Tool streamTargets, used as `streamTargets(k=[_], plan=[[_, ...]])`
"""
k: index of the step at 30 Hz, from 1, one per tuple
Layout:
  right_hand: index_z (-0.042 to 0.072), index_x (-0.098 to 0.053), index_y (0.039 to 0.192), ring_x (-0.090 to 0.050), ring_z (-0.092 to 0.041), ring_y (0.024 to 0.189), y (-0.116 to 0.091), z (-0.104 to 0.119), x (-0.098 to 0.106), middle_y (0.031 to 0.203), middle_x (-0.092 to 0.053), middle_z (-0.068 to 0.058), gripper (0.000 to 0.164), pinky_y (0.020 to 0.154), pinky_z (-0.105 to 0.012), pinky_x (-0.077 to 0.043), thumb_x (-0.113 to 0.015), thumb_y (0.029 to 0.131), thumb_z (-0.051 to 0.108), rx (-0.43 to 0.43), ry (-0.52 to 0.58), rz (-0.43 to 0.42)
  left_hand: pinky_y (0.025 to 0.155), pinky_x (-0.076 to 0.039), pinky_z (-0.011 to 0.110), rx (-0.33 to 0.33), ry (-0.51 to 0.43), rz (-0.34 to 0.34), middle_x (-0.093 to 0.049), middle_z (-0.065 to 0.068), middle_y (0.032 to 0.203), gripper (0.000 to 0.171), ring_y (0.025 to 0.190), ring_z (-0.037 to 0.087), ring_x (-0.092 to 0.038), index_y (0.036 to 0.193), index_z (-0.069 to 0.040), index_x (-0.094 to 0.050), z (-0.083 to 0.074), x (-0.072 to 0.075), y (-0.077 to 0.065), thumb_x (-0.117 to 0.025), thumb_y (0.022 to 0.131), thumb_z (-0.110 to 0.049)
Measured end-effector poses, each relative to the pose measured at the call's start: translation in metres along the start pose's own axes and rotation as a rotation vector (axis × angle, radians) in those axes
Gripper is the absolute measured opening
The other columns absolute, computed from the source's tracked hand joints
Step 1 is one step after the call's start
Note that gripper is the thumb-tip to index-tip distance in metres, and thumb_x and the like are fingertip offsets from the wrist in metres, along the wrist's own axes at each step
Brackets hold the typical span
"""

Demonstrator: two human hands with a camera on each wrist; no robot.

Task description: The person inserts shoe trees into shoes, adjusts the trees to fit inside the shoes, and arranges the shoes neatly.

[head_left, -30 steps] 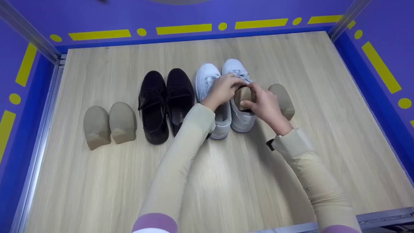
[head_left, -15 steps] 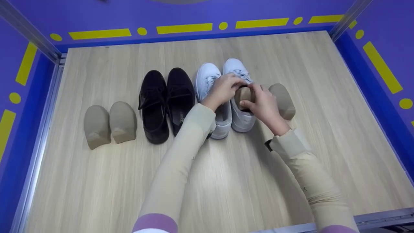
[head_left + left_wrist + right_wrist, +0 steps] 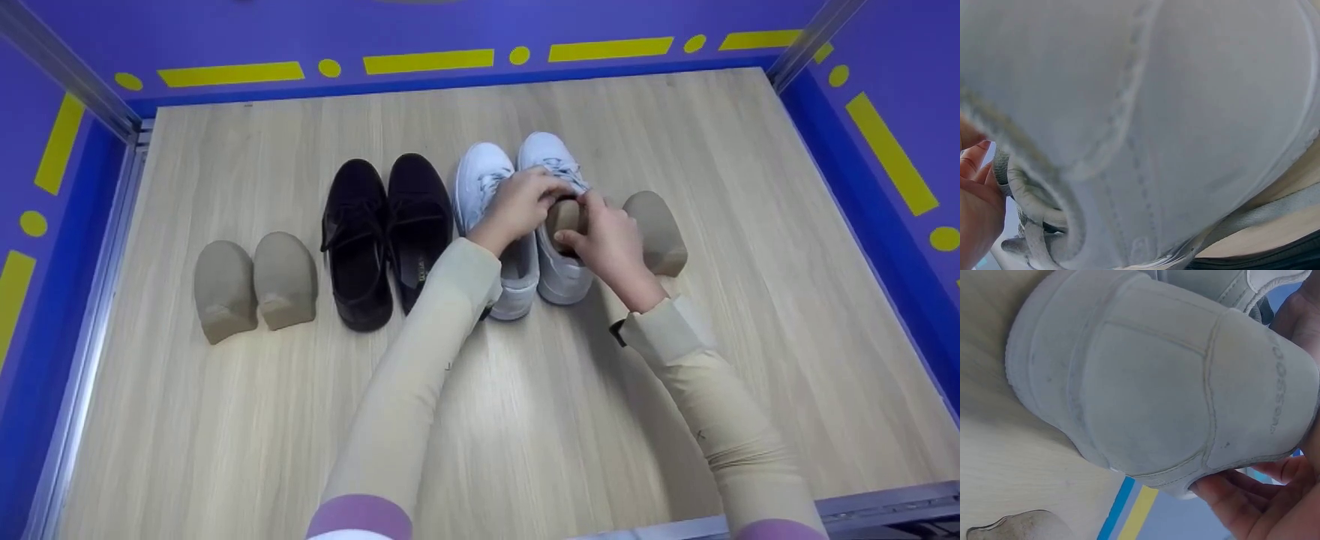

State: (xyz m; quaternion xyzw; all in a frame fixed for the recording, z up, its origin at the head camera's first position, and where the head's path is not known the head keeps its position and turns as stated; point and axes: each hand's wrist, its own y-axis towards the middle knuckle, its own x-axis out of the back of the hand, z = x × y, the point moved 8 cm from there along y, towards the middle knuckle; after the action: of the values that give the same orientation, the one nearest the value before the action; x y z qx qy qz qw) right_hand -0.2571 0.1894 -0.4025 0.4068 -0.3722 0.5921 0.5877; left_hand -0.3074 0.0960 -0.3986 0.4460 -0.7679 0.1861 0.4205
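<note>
Two white sneakers stand side by side, and both hands work at the opening of the right-hand sneaker (image 3: 564, 280). A beige foot-shaped shoe insert (image 3: 568, 215) sits in that opening, its blunt end upward. My left hand (image 3: 520, 202) reaches across the left-hand sneaker (image 3: 478, 174) and holds the tongue area at the front of the opening. With its fingers along the right side of the collar, my right hand (image 3: 615, 236) grips there, thumb over the insert. In the right wrist view, fingertips (image 3: 1207, 489) curl at the collar edge. White shoe leather fills most of the left wrist view.
A loose beige insert (image 3: 655, 234) lies right of the sneakers. Two more inserts, one left (image 3: 225, 289) and one right (image 3: 285, 277), lie at far left. A black shoe pair (image 3: 358, 240) stands between. Purple-blue walls (image 3: 420, 30) enclose the wooden board (image 3: 187, 427).
Both hands stay at the right-hand sneaker's opening. My right forearm shifts slightly left, and the head view tilts a little, so the scene sits slightly higher.
</note>
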Motion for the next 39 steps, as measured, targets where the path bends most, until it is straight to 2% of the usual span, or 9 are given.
streamTargets(k=[5,10,21,27,33,35,39], plan=[[0.007,-0.049,0.103,-0.058,-0.039,0.081,-0.0004,-0.0017,0.0023,0.087,-0.059,-0.019,0.049,0.064,-0.051,-0.043,-0.070,0.071,0.038,-0.025,-0.047,-0.037,0.085,-0.041,0.028,0.003,-0.013,0.001,-0.059,0.001,0.105,0.026,0.097,0.015,-0.054,0.110,-0.021,-0.064,-0.0002,-0.0003,0.0000,-0.049,0.089,-0.015],[0.007,-0.051,0.103,-0.058,-0.039,0.084,-0.0006,-0.0022,0.0026,0.089,-0.060,-0.018,0.049,0.067,-0.051,-0.042,-0.071,0.070,0.036,-0.022,-0.028,-0.056,0.087,-0.041,0.027,-0.003,-0.011,-0.009,-0.060,0.000,0.106,0.025,0.101,0.015,-0.055,0.108,-0.021,-0.065,-0.0006,-0.0004,0.0007,-0.049,0.089,-0.015],[0.007,-0.059,0.100,-0.059,-0.040,0.073,-0.0017,-0.0023,0.0061,0.079,-0.064,-0.020,0.040,0.064,-0.053,-0.042,-0.066,0.074,0.037,0.014,-0.043,-0.126,0.086,-0.041,0.028,0.018,-0.003,-0.001,-0.060,-0.001,0.105,0.025,0.099,0.014,-0.054,0.108,-0.022,-0.065,0.0013,-0.0013,-0.0006,-0.049,0.089,-0.015],[0.007,-0.059,0.098,-0.059,-0.037,0.076,-0.0007,-0.0019,0.0052,0.077,-0.062,-0.016,0.039,0.067,-0.053,-0.041,-0.068,0.073,0.036,0.008,-0.017,-0.138,0.086,-0.041,0.027,0.037,-0.012,0.009,-0.059,-0.002,0.107,0.025,0.099,0.013,-0.053,0.110,-0.022,-0.064,0.0023,-0.0013,-0.0010,-0.049,0.090,-0.017],[0.007,-0.059,0.098,-0.053,-0.038,0.072,-0.0007,-0.0018,0.0049,0.079,-0.054,-0.017,0.041,0.063,-0.053,-0.040,-0.068,0.072,0.037,0.015,0.004,-0.155,0.088,-0.040,0.027,0.050,-0.023,0.019,-0.058,-0.002,0.109,0.026,0.102,0.013,-0.053,0.111,-0.021,-0.063,0.0025,-0.0018,-0.0009,-0.048,0.090,-0.016],[0.008,-0.059,0.097,-0.053,-0.037,0.072,0.0001,-0.0022,0.0050,0.080,-0.054,-0.017,0.041,0.063,-0.053,-0.040,-0.068,0.071,0.037,0.015,-0.004,-0.154,0.089,-0.040,0.027,0.050,-0.025,0.020,-0.058,-0.002,0.110,0.026,0.102,0.013,-0.053,0.111,-0.021,-0.063,0.0021,-0.0018,-0.0007,-0.048,0.090,-0.016],[0.007,-0.059,0.096,-0.056,-0.039,0.074,0.0025,-0.0026,0.0054,0.079,-0.057,-0.019,0.041,0.063,-0.052,-0.042,-0.068,0.070,0.038,0.024,-0.034,-0.155,0.087,-0.041,0.028,0.009,-0.003,-0.018,-0.060,0.000,0.105,0.024,0.100,0.015,-0.055,0.108,-0.021,-0.065,0.0000,0.0003,0.0000,-0.049,0.089,-0.017]])
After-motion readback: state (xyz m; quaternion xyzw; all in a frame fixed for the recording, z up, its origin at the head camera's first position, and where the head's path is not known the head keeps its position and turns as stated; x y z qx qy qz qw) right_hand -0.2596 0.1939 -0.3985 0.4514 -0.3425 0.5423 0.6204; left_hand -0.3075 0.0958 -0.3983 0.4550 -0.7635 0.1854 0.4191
